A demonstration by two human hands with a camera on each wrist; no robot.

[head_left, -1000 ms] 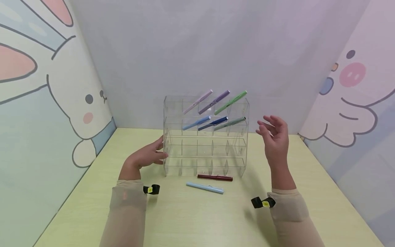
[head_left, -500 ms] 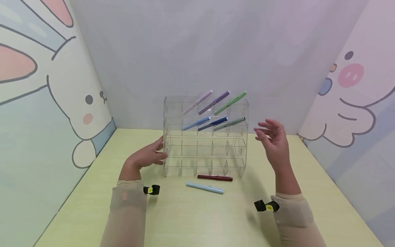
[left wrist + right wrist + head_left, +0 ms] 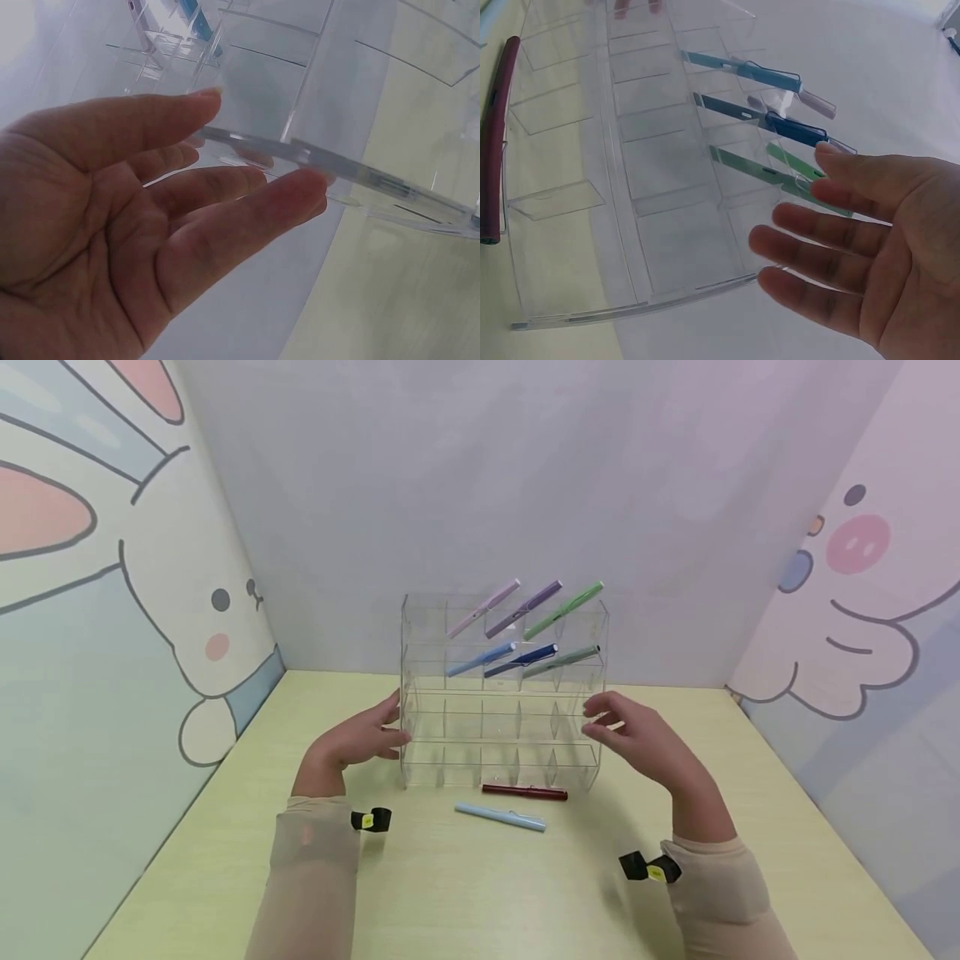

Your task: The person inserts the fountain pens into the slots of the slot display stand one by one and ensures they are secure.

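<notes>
A clear acrylic pen rack (image 3: 498, 727) with several tiers stands on the table. My left hand (image 3: 360, 735) is at its left side panel, fingers loosely extended and fingertips by the panel edge; firm contact cannot be told. At the right side panel is my right hand (image 3: 637, 739), fingers spread and slightly bent, holding nothing. The top tier bears a pale lilac pen (image 3: 484, 608), a purple pen (image 3: 523, 610) and a green pen (image 3: 564, 611). Below them lean a blue pen (image 3: 481, 660), a navy pen (image 3: 521, 661) and a grey-green pen (image 3: 562, 662).
On the table (image 3: 480, 893) before the rack lie a dark red pen (image 3: 525, 792) and a light blue pen (image 3: 500, 817). A grey wall (image 3: 480, 485) rises behind, with cartoon-printed panels at left and right.
My right hand has come down and leftward, from beside the upper tiers to the rack's right side panel. The left hand, rack and pens look the same.
</notes>
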